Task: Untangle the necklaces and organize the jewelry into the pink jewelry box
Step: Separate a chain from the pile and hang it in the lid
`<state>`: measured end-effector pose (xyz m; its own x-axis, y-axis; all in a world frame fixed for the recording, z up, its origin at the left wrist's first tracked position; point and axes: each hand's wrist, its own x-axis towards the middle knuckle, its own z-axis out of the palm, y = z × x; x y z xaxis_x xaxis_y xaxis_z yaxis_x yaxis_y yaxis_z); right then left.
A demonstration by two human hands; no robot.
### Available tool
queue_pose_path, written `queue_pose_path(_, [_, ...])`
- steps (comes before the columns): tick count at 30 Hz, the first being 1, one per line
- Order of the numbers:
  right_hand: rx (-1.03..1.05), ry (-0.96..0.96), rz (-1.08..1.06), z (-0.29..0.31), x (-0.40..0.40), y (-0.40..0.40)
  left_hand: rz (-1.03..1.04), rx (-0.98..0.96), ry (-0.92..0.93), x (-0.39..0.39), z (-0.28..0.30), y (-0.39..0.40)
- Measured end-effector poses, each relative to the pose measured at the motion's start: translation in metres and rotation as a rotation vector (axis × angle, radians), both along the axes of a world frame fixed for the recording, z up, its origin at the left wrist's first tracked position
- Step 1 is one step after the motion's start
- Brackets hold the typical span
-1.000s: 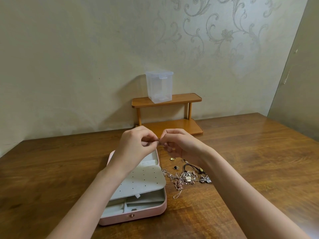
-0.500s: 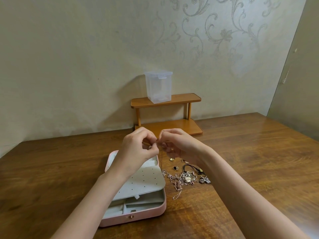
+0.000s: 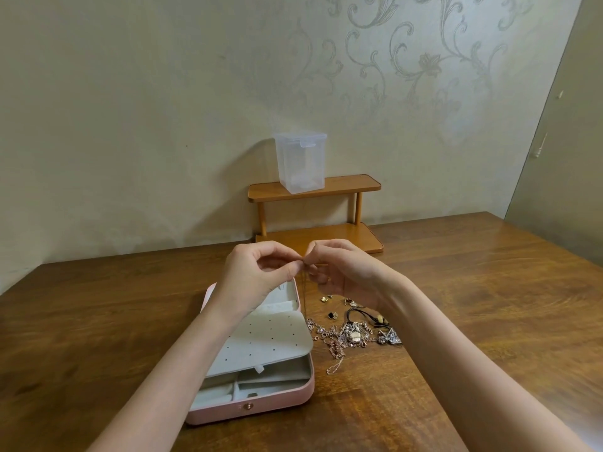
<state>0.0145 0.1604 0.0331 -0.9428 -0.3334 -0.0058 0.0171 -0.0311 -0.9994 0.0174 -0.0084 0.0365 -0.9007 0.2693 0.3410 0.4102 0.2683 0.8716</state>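
Note:
The pink jewelry box [image 3: 251, 411] lies open on the wooden table, its grey perforated flap [image 3: 270, 337] raised over the grey compartments. Above the box's far end, my left hand [image 3: 257, 275] and my right hand [image 3: 346, 272] meet fingertip to fingertip. Both pinch a thin gold chain necklace [image 3: 304, 291] that hangs straight down between them. A tangled heap of silver and gold necklaces [image 3: 352, 336] lies on the table just right of the box, under my right wrist. Small earrings [image 3: 332, 315] lie scattered just behind the heap.
A small two-tier wooden shelf [image 3: 346, 187] stands against the wall behind my hands, with a clear plastic container [image 3: 300, 161] on its top tier. The wooden table [image 3: 98, 321] stretches to both sides. A door or panel [image 3: 567, 141] is at the right.
My hands stay together at the same spot, fingers shifting slightly on the chain. The hanging chain now shows more plainly between them.

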Motion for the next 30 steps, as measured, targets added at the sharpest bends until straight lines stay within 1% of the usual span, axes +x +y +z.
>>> queue_pose_path(3, [0.082,0.088,-0.004,0.002,0.001,0.000,0.043,-0.088,0.038,0.000,0.002,0.001])
queue_pose_path(7, [0.295,0.276,0.037,0.014,0.004,0.000,-0.003,-0.118,-0.111,-0.002,0.004,0.002])
queue_pose_path(10, [0.464,0.352,0.082,0.023,0.002,0.000,-0.040,-0.137,-0.217,-0.004,0.004,0.003])
queue_pose_path(14, [0.663,0.425,0.124,0.024,-0.003,-0.001,-0.105,-0.272,-0.280,-0.003,0.005,0.003])
queue_pose_path(16, [0.696,0.437,0.153,0.023,-0.004,-0.002,-0.143,-0.329,-0.288,-0.002,0.006,0.002])
queue_pose_path(20, [0.678,0.381,0.188,0.022,-0.002,-0.003,-0.160,-0.400,-0.272,-0.003,0.007,-0.001])
queue_pose_path(22, [0.624,0.369,0.183,0.020,-0.001,-0.003,-0.166,-0.339,-0.284,-0.002,0.008,-0.004])
queue_pose_path(23, [0.569,0.364,0.176,0.018,0.000,-0.001,-0.178,-0.266,-0.310,-0.002,0.009,-0.007])
queue_pose_path(27, [0.356,0.344,0.158,0.014,0.003,0.005,-0.258,0.153,-0.525,-0.003,0.007,-0.016])
queue_pose_path(28, [0.335,0.349,0.133,0.012,0.003,0.004,-0.260,0.228,-0.573,-0.003,0.006,-0.017])
queue_pose_path(30, [0.295,0.357,0.018,0.010,-0.001,0.003,-0.245,0.356,-0.657,-0.002,0.007,-0.016])
